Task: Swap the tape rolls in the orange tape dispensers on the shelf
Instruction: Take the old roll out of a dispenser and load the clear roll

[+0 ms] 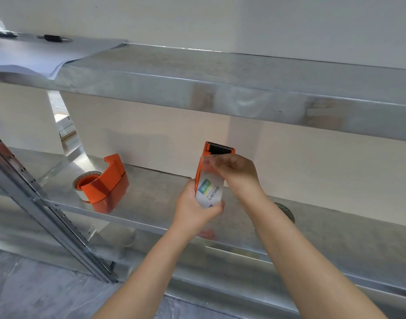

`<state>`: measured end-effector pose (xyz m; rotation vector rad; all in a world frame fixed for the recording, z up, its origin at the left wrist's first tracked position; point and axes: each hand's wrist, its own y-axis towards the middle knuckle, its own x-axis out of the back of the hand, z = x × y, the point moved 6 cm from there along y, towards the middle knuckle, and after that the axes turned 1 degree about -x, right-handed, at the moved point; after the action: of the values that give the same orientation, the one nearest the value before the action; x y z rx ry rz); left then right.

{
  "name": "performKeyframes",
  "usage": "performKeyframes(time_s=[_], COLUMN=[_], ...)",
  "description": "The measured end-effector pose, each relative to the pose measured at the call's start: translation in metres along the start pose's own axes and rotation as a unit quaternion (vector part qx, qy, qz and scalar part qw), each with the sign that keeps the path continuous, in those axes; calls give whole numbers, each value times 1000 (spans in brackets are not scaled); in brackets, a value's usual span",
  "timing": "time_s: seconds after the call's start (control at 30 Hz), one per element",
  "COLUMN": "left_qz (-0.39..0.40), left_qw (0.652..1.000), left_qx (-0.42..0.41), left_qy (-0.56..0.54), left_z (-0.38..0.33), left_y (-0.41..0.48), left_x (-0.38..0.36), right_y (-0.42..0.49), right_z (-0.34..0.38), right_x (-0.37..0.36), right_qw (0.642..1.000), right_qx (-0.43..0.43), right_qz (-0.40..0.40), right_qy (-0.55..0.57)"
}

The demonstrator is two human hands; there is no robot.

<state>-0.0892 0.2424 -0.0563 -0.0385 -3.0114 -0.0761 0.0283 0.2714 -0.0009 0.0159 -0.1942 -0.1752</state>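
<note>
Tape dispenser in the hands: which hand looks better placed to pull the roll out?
Probably the right hand: its fingers already pinch the tape near the top, while the left hand steadies the dispenser from below.

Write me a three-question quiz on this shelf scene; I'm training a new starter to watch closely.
1. True or false: both hands are on the same dispenser.
2. Where is the other dispenser? A) on the top shelf B) on the middle shelf, left of the hands C) on the floor
3. Fill in: the left hand cups the lower end of the ____ with the printed label.

Key: 1 true, the right hand is at its upper part, below the blade; 2 B; 3 roll.
</note>
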Motion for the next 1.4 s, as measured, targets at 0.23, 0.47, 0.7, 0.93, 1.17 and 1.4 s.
performKeyframes(time_s=[0.23,0.47,0.7,0.93,1.17,1.4], left_qz=[3,21,59,91,50,29], left_qw=[1000,999,997,993,996,998], left_qx=[1,22,37,20,2,-36], left_qy=[-5,14,42,65,67,38], left_z=[-6,-10,-4,-7,1,-13], left_y=[-1,-1,-8,-9,-27,-30], left_x=[6,15,16,16,15,23], right_y=[13,38,53,70,84,66], right_z=[15,21,2,1,-29,-93], right_x=[7,25,26,35,27,6], right_qw=[998,994,996,991,980,920], right_qx=[61,44,7,-11,-122,-314], right_qz=[-17,-83,-70,-86,34,192], right_qy=[-21,48,46,105,150,136])
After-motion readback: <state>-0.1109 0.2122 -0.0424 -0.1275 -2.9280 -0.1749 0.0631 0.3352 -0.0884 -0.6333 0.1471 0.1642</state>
